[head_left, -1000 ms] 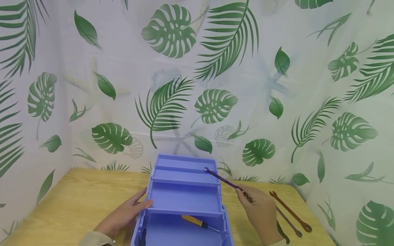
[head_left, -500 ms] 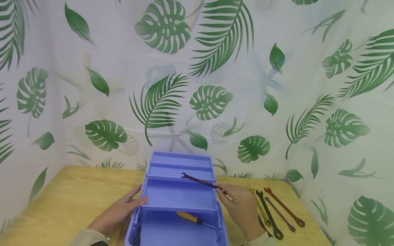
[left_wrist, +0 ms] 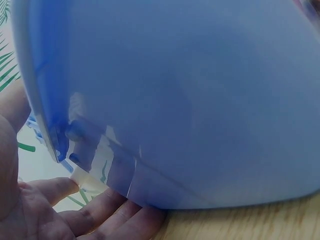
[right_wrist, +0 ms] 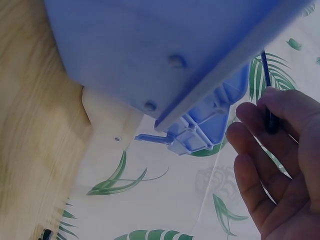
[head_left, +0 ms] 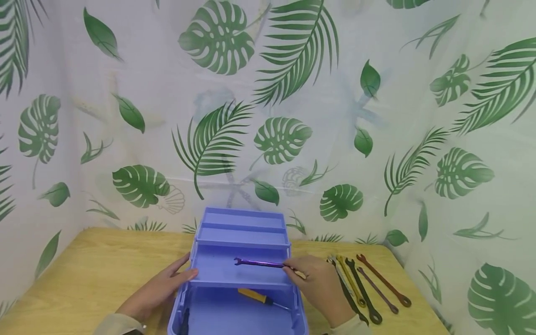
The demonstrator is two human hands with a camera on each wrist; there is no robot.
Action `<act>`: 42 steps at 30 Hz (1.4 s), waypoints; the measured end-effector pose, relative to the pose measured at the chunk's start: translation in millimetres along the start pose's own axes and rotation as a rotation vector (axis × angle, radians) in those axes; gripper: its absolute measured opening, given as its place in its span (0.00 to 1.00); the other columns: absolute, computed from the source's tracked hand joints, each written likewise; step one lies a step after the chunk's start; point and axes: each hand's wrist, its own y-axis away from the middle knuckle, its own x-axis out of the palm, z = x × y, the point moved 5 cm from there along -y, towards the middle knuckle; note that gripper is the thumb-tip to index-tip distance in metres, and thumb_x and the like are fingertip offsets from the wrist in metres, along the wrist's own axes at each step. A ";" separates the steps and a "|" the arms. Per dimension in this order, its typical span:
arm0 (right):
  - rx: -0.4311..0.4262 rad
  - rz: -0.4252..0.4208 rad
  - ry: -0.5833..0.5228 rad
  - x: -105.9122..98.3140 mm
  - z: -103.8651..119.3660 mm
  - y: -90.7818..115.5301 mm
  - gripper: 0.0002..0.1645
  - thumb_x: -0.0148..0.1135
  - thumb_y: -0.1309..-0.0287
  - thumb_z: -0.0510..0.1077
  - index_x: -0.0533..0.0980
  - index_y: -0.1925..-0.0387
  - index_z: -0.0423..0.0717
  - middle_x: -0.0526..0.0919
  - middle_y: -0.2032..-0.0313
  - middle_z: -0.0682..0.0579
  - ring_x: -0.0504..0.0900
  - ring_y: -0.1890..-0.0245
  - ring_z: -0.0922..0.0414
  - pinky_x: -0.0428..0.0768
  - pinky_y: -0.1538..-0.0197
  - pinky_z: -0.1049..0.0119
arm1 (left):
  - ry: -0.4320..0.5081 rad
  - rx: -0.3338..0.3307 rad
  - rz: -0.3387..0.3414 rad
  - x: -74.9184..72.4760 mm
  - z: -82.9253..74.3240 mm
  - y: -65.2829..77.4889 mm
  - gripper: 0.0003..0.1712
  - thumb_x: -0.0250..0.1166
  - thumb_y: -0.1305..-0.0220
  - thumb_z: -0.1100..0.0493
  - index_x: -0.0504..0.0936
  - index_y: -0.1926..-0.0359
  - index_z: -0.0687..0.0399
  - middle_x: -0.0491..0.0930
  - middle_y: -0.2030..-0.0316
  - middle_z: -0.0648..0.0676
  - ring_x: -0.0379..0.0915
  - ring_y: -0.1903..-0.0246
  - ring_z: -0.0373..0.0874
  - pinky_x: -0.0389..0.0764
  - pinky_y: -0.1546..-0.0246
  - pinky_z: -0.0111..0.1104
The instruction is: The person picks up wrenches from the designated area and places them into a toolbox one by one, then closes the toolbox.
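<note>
While pinching a purple wrench over the front tray, apparently at the laying-down step.
Head view: grasping one end in the right hand, aiming the other toward 9 o'clock; holding the blue toolbox at 6 o'clock with the left hand, thumb at the tray corner. Next, probably lower level inside the low walls, using bare floor toward 9 o'clock; mind the front lip and the yellow-handled screwdriver below. See other wrenches at 4 o'clock on the table. Left wrist view: showing fingers spread along the outer wall, near the table. Right wrist view: showing thumb and fingers gripping, with toolbox edges near at 10 o'clock.
</note>
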 end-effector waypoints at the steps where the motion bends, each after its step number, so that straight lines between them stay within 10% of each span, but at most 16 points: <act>1: -0.004 0.009 -0.010 1.1 0.0 0.3 0.09 0.82 0.51 0.42 0.91 0.66 0.54 0.91 0.67 0.61 0.87 0.68 0.65 0.85 0.68 0.70 | 0.000 0.000 0.000 0.0 0.1 -0.1 0.52 0.63 0.29 0.37 0.50 0.17 0.53 0.68 0.32 0.76 0.76 0.39 0.66 0.76 0.38 0.60; 31: -0.093 0.124 -0.029 16.3 6.7 4.7 0.08 0.80 0.49 0.46 0.90 0.65 0.55 0.89 0.68 0.65 0.83 0.63 0.63 0.79 0.50 0.54 | 0.021 0.014 0.009 1.6 -3.0 0.7 0.51 0.62 0.27 0.39 0.49 0.17 0.55 0.71 0.34 0.75 0.78 0.41 0.65 0.78 0.40 0.59; 42: 0.020 0.227 -0.181 22.5 7.1 5.2 0.06 0.75 0.42 0.39 0.87 0.62 0.50 0.89 0.64 0.61 0.82 0.58 0.60 0.77 0.42 0.46 | -0.038 0.010 -0.035 0.8 0.1 -2.6 0.52 0.62 0.29 0.36 0.51 0.17 0.54 0.67 0.31 0.75 0.73 0.37 0.68 0.69 0.34 0.64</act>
